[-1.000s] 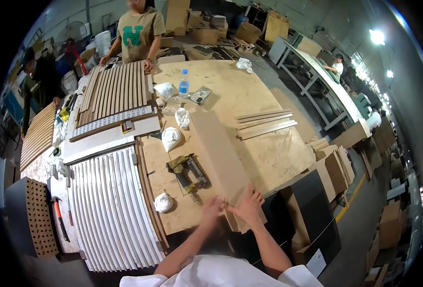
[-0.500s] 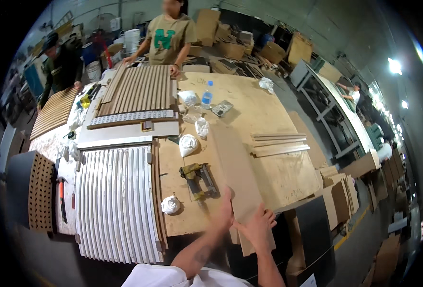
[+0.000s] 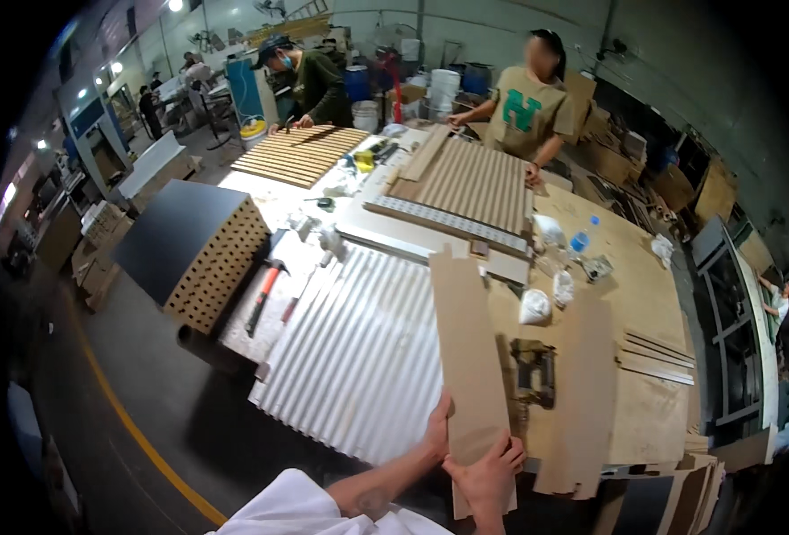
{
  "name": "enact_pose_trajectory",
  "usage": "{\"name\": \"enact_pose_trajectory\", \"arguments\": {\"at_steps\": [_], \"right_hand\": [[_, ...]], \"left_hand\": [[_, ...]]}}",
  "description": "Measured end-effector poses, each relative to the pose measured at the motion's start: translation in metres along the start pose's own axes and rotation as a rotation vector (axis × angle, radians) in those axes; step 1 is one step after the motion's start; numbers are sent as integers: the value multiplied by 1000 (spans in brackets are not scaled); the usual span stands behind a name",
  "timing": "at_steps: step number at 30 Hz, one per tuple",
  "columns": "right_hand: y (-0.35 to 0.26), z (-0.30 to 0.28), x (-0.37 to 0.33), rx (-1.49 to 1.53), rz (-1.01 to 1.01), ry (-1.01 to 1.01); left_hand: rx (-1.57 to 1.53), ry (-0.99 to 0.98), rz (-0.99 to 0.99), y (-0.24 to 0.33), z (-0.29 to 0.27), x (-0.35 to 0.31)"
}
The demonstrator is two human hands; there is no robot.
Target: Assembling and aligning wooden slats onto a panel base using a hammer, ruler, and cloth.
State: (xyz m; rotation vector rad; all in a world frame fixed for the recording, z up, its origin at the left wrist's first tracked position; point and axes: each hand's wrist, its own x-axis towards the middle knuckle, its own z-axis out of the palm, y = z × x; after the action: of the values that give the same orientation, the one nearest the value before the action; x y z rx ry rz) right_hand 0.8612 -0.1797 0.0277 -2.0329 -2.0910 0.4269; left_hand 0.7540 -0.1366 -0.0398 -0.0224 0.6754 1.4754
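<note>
A long flat tan board (image 3: 472,348) is gripped near its lower end by both hands. My left hand (image 3: 438,430) closes on the board's left edge, and my right hand (image 3: 487,471) wraps its right edge a little lower. The board's far part overlaps the right side of a white ribbed panel (image 3: 359,348); whether it touches is unclear. Another tan board (image 3: 582,383) lies on the wooden table to the right. Between the two boards rests a nail gun (image 3: 534,373). Beyond it sits a white bag (image 3: 534,307).
A person in a tan shirt (image 3: 526,111) touches a brown slatted panel (image 3: 479,183); another bends over a slatted panel (image 3: 301,153). A red-handled hammer (image 3: 265,296) lies left, beside a dark block with a perforated side (image 3: 216,259). Thin strips (image 3: 657,355) lie right; a water bottle (image 3: 582,235) stands farther back.
My hands and the held board have moved left, toward the white ribbed panel. The second board now shows separately on the table. The view has turned left.
</note>
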Motion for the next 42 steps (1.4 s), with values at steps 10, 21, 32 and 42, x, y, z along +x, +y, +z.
{"name": "enact_pose_trajectory", "arguments": {"at_steps": [10, 21, 32, 42], "right_hand": [[-234, 203, -34, 27, 63, 25], [-374, 274, -63, -26, 242, 165], [-399, 314, -66, -131, 290, 94], [-329, 268, -81, 36, 394, -30]], "left_hand": [[-104, -144, -176, 196, -255, 43], [633, 249, -19, 421, -355, -10], [946, 60, 73, 418, -359, -29], [994, 20, 75, 404, -346, -33]]}}
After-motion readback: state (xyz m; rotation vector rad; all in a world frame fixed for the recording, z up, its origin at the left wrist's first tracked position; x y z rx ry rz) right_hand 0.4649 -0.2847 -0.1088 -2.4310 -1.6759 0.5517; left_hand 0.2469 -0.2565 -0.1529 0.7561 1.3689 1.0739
